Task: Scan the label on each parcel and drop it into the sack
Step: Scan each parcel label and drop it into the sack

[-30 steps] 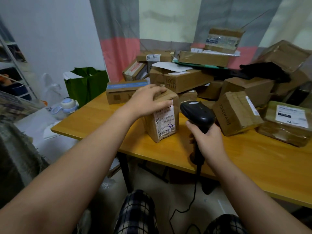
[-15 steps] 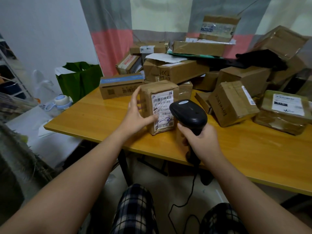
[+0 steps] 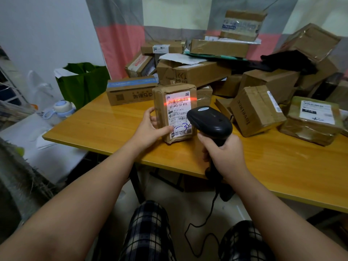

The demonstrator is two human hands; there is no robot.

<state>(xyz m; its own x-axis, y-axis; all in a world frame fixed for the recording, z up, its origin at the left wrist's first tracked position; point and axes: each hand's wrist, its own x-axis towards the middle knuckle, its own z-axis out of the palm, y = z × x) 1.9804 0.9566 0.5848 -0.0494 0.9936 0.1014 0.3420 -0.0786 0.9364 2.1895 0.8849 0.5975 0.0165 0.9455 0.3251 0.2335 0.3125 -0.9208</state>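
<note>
A small brown parcel point(image 3: 175, 95) stands upright on the wooden table point(image 3: 105, 127), its white label facing me. My left hand point(image 3: 150, 127) holds its lower left side, thumb across the label's bottom corner. My right hand point(image 3: 224, 153) grips the handle of a black barcode scanner point(image 3: 209, 120) just right of the parcel. A red scan line glows across the barcode at the top of the label. A green sack point(image 3: 84, 81) stands open beyond the table's left end.
Several cardboard parcels point(image 3: 256, 110) are piled over the back and right of the table. A flat box point(image 3: 130, 90) lies behind the held parcel. A bottle point(image 3: 60, 110) and white surface sit left of the table. The scanner's cable hangs between my knees.
My left hand shifted from the parcel's top to its lower left side and turned the label toward me. The scanner's red line now lights the barcode.
</note>
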